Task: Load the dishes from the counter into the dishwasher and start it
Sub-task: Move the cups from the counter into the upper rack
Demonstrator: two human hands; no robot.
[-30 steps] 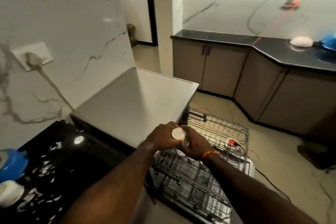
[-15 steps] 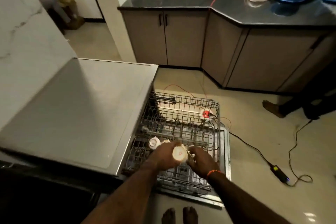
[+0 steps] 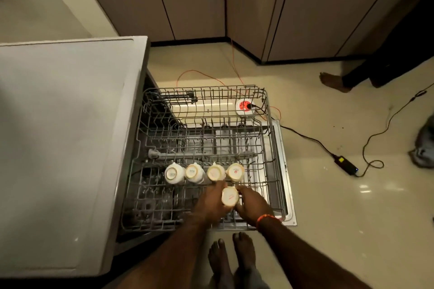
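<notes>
**Upper rack stock: five cups, two hands**

While both hands hold one cup over the pulled-out rack, the count stands as follows.

- Cups, upturned, seated in a row in the wire rack (image 3: 270, 138): four (image 3: 174, 173), bases up, side by side, printed marks on the bases.
- Cup in hand (image 3: 230, 196): one, base up, just in front of the row's right end, above the rack's near part.
- Left hand (image 3: 211, 205): one, fingers curled round the cup's left side.
- Right hand (image 3: 252, 204): one, fingers curled round its right side; orange band at the wrist.
- Dishwasher (image 3: 70, 136): one, grey top, rack drawn out over the open door.
- Floor items: one red-lit socket unit (image 3: 245, 106), one black power adapter (image 3: 346, 164).
</notes>
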